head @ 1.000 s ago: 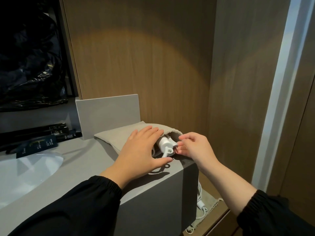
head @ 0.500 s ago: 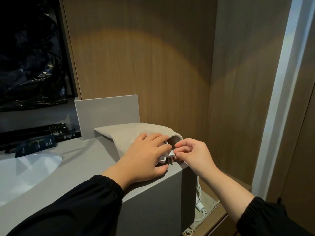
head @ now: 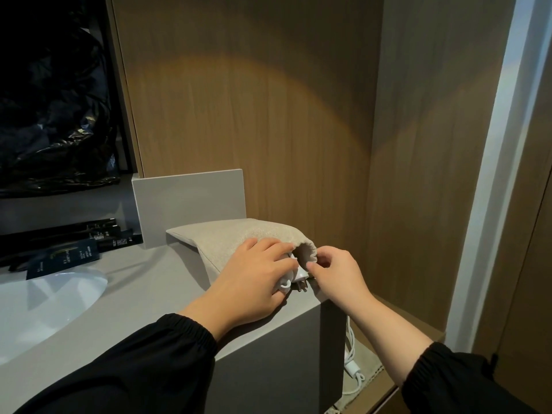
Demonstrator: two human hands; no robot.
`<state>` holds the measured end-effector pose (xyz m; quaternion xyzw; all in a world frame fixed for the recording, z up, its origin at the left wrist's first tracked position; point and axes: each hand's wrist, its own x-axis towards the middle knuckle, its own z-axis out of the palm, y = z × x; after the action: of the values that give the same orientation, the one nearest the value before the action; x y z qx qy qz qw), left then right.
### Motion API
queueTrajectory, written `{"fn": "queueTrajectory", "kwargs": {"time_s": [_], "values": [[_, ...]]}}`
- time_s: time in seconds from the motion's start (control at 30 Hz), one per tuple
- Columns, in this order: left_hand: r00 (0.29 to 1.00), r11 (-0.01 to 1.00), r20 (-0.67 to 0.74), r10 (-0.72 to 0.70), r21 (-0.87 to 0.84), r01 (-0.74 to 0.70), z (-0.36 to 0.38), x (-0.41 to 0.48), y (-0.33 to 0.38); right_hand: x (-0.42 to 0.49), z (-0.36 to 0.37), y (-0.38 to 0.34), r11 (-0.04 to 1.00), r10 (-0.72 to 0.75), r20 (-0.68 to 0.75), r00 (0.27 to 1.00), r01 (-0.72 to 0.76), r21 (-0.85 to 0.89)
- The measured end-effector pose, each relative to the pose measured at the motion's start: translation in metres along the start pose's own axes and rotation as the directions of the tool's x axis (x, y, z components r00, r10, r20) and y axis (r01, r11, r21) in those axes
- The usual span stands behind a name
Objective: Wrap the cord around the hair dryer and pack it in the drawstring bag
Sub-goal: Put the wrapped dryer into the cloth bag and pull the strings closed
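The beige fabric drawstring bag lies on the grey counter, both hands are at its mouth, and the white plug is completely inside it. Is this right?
No: the head view shows the white plug sticking out of the mouth of the beige fabric drawstring bag. The rest holds.

txt log | we read none | dark packets (head: 64, 258) by sink (head: 44, 303): white print, too small/blurry for us

Drawstring bag (head: 239, 237): beige cloth, bulging, lying on its side at the right end of the grey worktop (head: 167, 282), open mouth facing right | cord (head: 283, 286): white, a small loop showing at the mouth | plug (head: 300, 276): white, half out, prongs toward the near edge | hair dryer: hidden inside the bag
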<state>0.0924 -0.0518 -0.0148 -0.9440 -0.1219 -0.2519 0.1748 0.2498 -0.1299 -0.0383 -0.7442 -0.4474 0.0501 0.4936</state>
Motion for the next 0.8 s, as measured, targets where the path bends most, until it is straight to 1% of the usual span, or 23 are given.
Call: {"fn": "queueTrajectory", "kwargs": {"time_s": [0.17,0.27,0.33,0.47,0.53,0.6,0.67,0.73,0.8], "values": [[0.995,0.999,-0.089,-0.045,0.001,0.046,0.001,-0.002,-0.005,-0.003,0.01,0.002,1.0,-0.011,-0.077,0.997,0.012,0.01],[0.984,0.996,-0.157,-0.08,-0.037,0.075,0.002,-0.002,-0.008,-0.006,0.012,0.009,0.997,-0.019,-0.125,0.992,0.027,0.067],[0.976,0.995,-0.198,-0.091,-0.05,0.083,0.001,-0.002,-0.009,-0.008,0.012,0.011,0.995,-0.028,-0.138,0.99,0.042,0.096],[0.962,0.996,-0.261,-0.085,-0.038,0.077,0.004,0.001,-0.012,-0.01,0.012,0.013,0.994,-0.047,-0.149,0.988,0.06,0.087],[0.957,0.995,-0.276,-0.091,-0.072,0.074,0.006,0.003,-0.014,-0.01,0.013,0.013,0.995,-0.043,-0.162,0.986,0.057,0.081],[0.967,0.988,-0.24,-0.09,-0.142,0.057,0.006,0.004,-0.017,-0.011,0.012,0.013,0.994,-0.048,-0.168,0.985,0.063,0.086],[0.986,0.982,-0.144,-0.086,-0.179,0.06,0.004,0.002,-0.02,-0.012,0.012,0.014,0.993,-0.052,-0.169,0.984,0.069,0.097],[0.994,0.979,-0.04,-0.102,-0.181,0.093,0.002,0.0,-0.021,-0.014,0.012,0.015,0.993,-0.058,-0.175,0.983,0.075,0.093],[0.991,0.968,-0.002,-0.133,-0.217,0.129,-0.001,0.0,-0.021,-0.015,0.013,0.015,0.993,-0.057,-0.177,0.983,0.074,0.09]]}}
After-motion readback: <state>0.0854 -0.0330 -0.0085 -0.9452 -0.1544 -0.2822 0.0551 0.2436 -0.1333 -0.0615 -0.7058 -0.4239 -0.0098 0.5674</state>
